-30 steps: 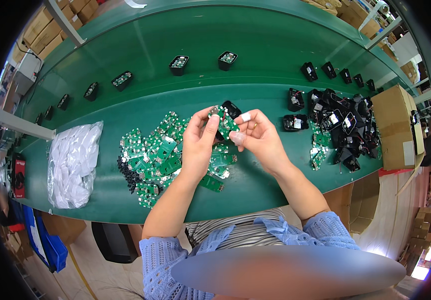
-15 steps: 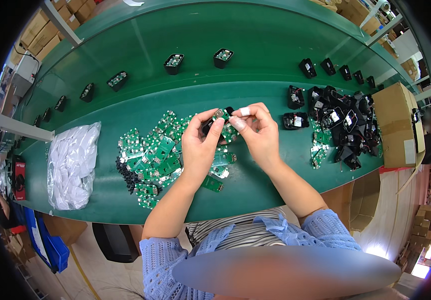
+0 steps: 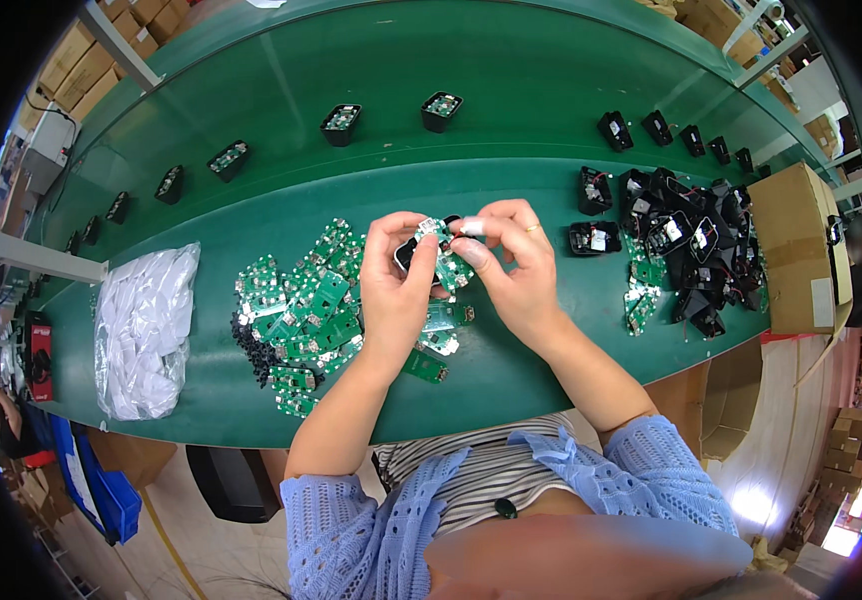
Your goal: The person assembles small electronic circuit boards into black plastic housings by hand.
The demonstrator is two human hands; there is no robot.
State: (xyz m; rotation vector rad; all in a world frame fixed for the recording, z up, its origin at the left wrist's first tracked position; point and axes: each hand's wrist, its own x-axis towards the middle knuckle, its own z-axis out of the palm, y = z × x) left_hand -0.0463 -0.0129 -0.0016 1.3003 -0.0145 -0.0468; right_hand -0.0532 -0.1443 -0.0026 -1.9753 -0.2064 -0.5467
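My left hand (image 3: 391, 285) is closed around a small black plastic housing (image 3: 403, 253), its thumb pressed on a green circuit board (image 3: 454, 272) at the housing's opening. Bent over that board, my right hand (image 3: 523, 275) has thumb and forefinger pinched near its upper end. Whatever lies between those right fingertips is too small and covered to make out. Just left of and below my hands spreads a pile of loose green circuit boards (image 3: 326, 300), with small black parts (image 3: 251, 345) heaped along its left side.
Right of my hands lies a heap of black housings (image 3: 691, 245), some with wires, beside a cardboard box (image 3: 796, 250). A clear bag of white pieces (image 3: 146, 335) rests at the left. Along the far green strip stand spaced housings holding boards (image 3: 341, 122).
The housing and board have tilted slightly in my hands. My right fingers have shifted a little left, toward the board's upper end. The left hand keeps its grip.
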